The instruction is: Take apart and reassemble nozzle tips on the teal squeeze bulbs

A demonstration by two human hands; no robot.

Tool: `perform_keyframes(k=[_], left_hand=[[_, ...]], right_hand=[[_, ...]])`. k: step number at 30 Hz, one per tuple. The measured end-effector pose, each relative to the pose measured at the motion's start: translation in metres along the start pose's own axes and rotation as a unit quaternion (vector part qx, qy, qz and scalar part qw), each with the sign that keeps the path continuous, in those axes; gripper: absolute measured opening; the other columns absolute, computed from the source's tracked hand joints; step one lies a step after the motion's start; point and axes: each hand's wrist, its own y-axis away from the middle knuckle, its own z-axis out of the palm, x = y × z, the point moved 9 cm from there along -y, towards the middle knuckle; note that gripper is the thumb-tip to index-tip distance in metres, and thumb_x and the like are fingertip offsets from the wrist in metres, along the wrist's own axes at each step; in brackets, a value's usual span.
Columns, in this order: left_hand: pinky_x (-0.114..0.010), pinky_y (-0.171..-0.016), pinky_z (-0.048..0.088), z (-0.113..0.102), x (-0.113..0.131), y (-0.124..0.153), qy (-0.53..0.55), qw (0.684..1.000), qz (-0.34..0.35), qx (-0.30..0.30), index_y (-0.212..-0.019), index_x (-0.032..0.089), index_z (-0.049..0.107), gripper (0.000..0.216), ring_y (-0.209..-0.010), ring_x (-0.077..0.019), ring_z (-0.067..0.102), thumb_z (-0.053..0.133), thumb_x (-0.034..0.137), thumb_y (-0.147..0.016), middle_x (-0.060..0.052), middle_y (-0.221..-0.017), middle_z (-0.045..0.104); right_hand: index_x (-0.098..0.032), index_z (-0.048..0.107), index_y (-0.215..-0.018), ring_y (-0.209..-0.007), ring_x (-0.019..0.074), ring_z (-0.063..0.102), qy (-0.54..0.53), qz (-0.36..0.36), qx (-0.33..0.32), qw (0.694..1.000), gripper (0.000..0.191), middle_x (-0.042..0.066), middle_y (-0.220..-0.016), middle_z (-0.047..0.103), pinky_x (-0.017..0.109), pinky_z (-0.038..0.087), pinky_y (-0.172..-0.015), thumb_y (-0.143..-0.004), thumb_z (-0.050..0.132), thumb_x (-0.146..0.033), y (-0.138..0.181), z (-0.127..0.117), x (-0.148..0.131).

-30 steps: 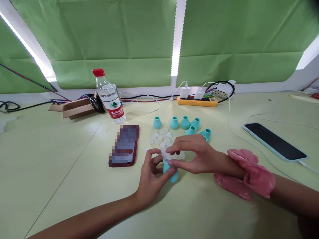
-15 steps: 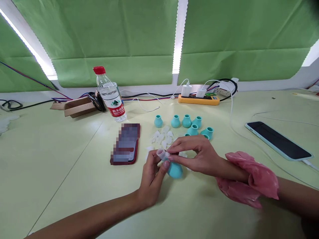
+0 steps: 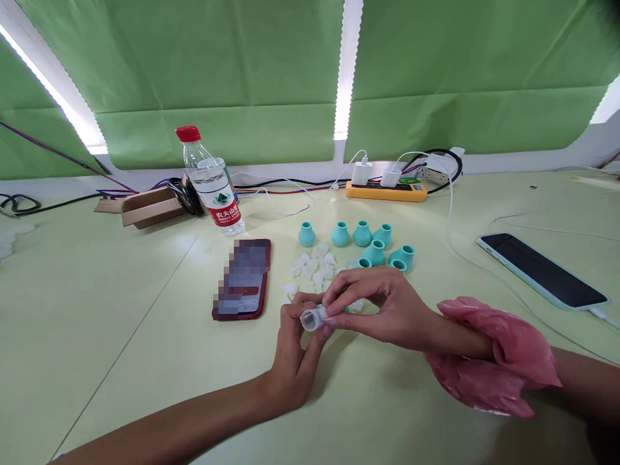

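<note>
My left hand [image 3: 295,352] and my right hand [image 3: 375,303] meet over the pale green table [image 3: 121,336], both pinched on a small clear plastic cap [image 3: 310,318] fitted to a teal rubber piece that my fingers mostly hide. Just behind my hands lies a heap of clear plastic caps [image 3: 312,271]. Beyond it stand several teal rubber bulbs [image 3: 361,236], some upright and some tipped on their sides. A pink scrunchie [image 3: 494,355] sits on my right wrist.
A red-cased phone [image 3: 245,281] lies left of my hands. A water bottle [image 3: 210,184] and a cardboard box [image 3: 145,208] stand at the back left. A yellow power strip [image 3: 385,190] with chargers is behind. A second phone [image 3: 542,269] charges at the right.
The teal piece with its clear cap was turned in my fingers from upright to sideways, so the cap's open end faces left. My hands shifted slightly.
</note>
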Motion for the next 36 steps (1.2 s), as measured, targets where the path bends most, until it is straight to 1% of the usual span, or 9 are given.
perform_keyframes(k=[4, 6, 11, 14, 17, 20, 23, 27, 36], left_hand=[[-0.042, -0.086, 0.035, 0.001, 0.003, 0.001, -0.006, 1.0, 0.021, -0.006, -0.098, 0.026, 0.036, 0.017, -0.1, -0.0182, 0.044, 0.039, 0.015, -0.086, -0.005, -0.102, 0.043], [-0.042, -0.086, 0.036, 0.002, 0.003, 0.001, -0.004, 1.0, 0.018, -0.014, -0.1, 0.026, 0.036, 0.018, -0.099, -0.0181, 0.045, 0.038, 0.014, -0.086, -0.005, -0.101, 0.044], [-0.045, -0.089, 0.034, 0.003, 0.008, 0.002, -0.047, 0.997, 0.052, -0.032, -0.11, 0.027, 0.035, 0.027, -0.106, -0.0211, 0.041, 0.038, 0.015, -0.086, -0.008, -0.111, 0.044], [-0.042, -0.088, 0.036, 0.004, 0.012, 0.002, -0.065, 0.995, 0.065, -0.042, -0.112, 0.027, 0.035, 0.03, -0.104, -0.0201, 0.042, 0.037, 0.014, -0.086, -0.007, -0.11, 0.045], [-0.036, -0.087, 0.037, 0.003, 0.012, 0.0, -0.084, 0.994, 0.058, -0.037, -0.113, 0.027, 0.039, 0.03, -0.101, -0.0179, 0.044, 0.039, 0.015, -0.085, -0.005, -0.104, 0.048], [-0.031, -0.085, 0.037, 0.0, 0.011, -0.001, -0.097, 0.994, 0.041, -0.019, -0.112, 0.026, 0.043, 0.03, -0.099, -0.0171, 0.044, 0.041, 0.014, -0.085, -0.005, -0.102, 0.049], [-0.029, -0.083, 0.037, -0.001, 0.012, -0.001, -0.103, 0.994, 0.037, -0.014, -0.111, 0.024, 0.045, 0.028, -0.098, -0.0171, 0.045, 0.042, 0.014, -0.084, -0.005, -0.102, 0.049], [-0.03, -0.082, 0.037, 0.0, 0.012, -0.001, -0.107, 0.993, 0.039, -0.026, -0.111, 0.023, 0.045, 0.028, -0.096, -0.0174, 0.045, 0.041, 0.013, -0.084, -0.006, -0.101, 0.049], [-0.032, -0.08, 0.037, 0.001, 0.012, -0.002, -0.106, 0.993, 0.032, -0.031, -0.106, 0.022, 0.046, 0.024, -0.091, -0.0185, 0.046, 0.043, 0.016, -0.083, -0.006, -0.097, 0.05]], right_hand=[[-0.01, 0.067, -0.078, -0.065, 0.0123, 0.059, -0.023, 0.019, -0.018, 0.999, 0.011, 0.007, -0.071, 0.065, 0.025, 0.048, -0.061, -0.067, 0.065, -0.012, 0.0, 0.0, 0.001], [-0.009, 0.067, -0.082, -0.064, 0.0119, 0.059, -0.007, 0.018, -0.021, 1.0, 0.015, 0.007, -0.07, 0.065, 0.025, 0.048, -0.06, -0.068, 0.064, -0.014, -0.001, -0.001, 0.0], [-0.006, 0.068, -0.076, -0.059, 0.0099, 0.057, 0.048, -0.004, -0.07, 0.996, 0.01, 0.008, -0.067, 0.065, 0.021, 0.046, -0.056, -0.07, 0.062, -0.012, -0.003, 0.001, -0.006], [-0.008, 0.068, -0.075, -0.057, 0.009, 0.058, 0.082, -0.023, -0.083, 0.993, 0.009, 0.007, -0.067, 0.066, 0.02, 0.046, -0.054, -0.071, 0.062, -0.013, -0.002, 0.001, -0.009], [-0.011, 0.067, -0.073, -0.056, 0.0086, 0.057, 0.147, -0.085, -0.066, 0.983, 0.007, 0.005, -0.064, 0.065, 0.019, 0.045, -0.052, -0.072, 0.06, -0.014, 0.001, -0.002, -0.019], [-0.012, 0.065, -0.071, -0.056, 0.0095, 0.056, 0.235, -0.166, -0.046, 0.957, 0.009, 0.004, -0.063, 0.064, 0.019, 0.043, -0.05, -0.074, 0.057, -0.011, 0.007, -0.001, -0.031], [-0.012, 0.063, -0.07, -0.058, 0.011, 0.055, 0.301, -0.212, -0.045, 0.929, 0.009, 0.004, -0.063, 0.063, 0.021, 0.042, -0.05, -0.075, 0.055, -0.011, 0.012, 0.005, -0.036], [-0.014, 0.059, -0.068, -0.055, 0.0112, 0.053, 0.351, -0.241, -0.029, 0.904, 0.011, 0.003, -0.059, 0.061, 0.023, 0.039, -0.048, -0.077, 0.052, -0.012, 0.017, 0.008, -0.038], [-0.022, 0.052, -0.065, -0.051, 0.009, 0.051, 0.33, -0.263, 0.017, 0.906, 0.015, -0.002, -0.055, 0.057, 0.022, 0.039, -0.047, -0.076, 0.05, -0.012, 0.018, 0.007, -0.037]])
